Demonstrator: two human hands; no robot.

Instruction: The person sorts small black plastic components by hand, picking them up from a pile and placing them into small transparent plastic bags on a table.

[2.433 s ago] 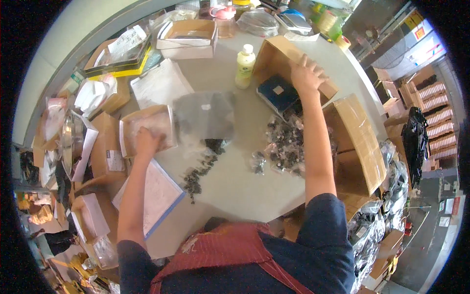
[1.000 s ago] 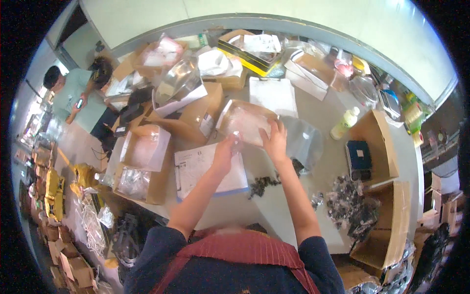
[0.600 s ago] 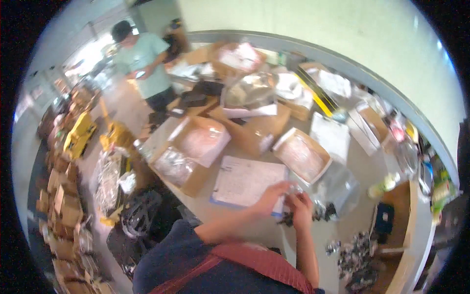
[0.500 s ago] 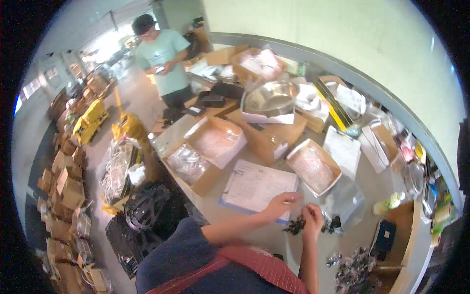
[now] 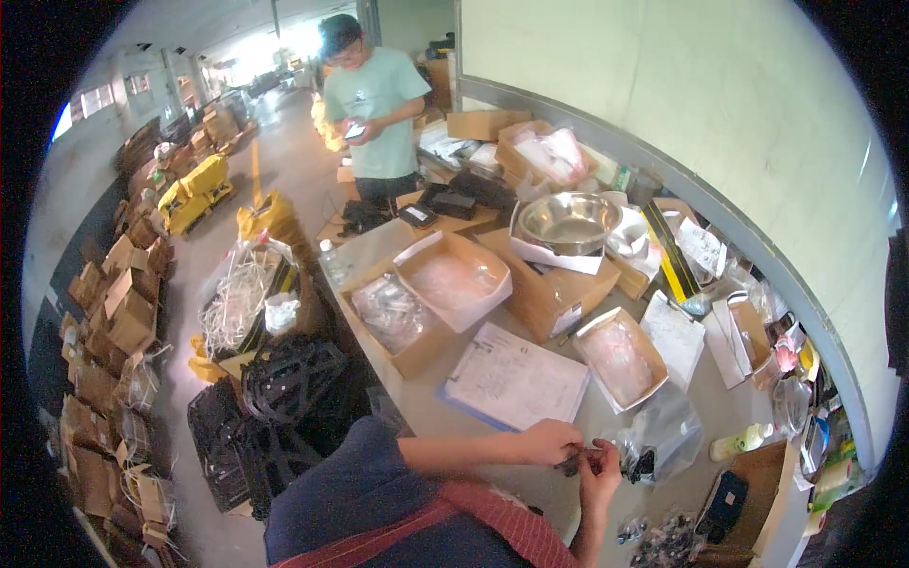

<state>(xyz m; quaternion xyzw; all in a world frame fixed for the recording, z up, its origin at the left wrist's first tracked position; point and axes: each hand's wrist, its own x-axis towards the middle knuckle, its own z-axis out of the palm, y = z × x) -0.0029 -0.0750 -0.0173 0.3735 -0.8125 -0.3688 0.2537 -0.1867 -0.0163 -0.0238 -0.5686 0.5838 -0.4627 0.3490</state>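
Observation:
Close together over the table, my left hand [image 5: 551,443] and my right hand [image 5: 598,466] meet with their fingertips pinched. Something small and dark shows between them, too tiny to make out. Small black parts [image 5: 644,465] lie on the table just right of my right hand, beside a clear plastic bag [image 5: 670,431]. A blue clipboard with printed sheets [image 5: 516,376] lies beyond my left forearm. Farther right of it stands an open white-edged box [image 5: 620,358] with clear wrapped contents. Nearer to me, a heap of small dark and metallic parts [image 5: 668,541] sits right of my right forearm.
Open cartons of bagged parts [image 5: 453,275] and a steel bowl [image 5: 570,222] stand farther back. At right are a bottle [image 5: 741,442] and an open carton [image 5: 765,502]. Black crates [image 5: 294,388] stand left of the table. A person [image 5: 376,114] holds a phone beyond it.
My hands, slightly apart before, have come together at the fingertips. The left hand has lowered toward the right. The whole view has shifted, with the table things now farther right.

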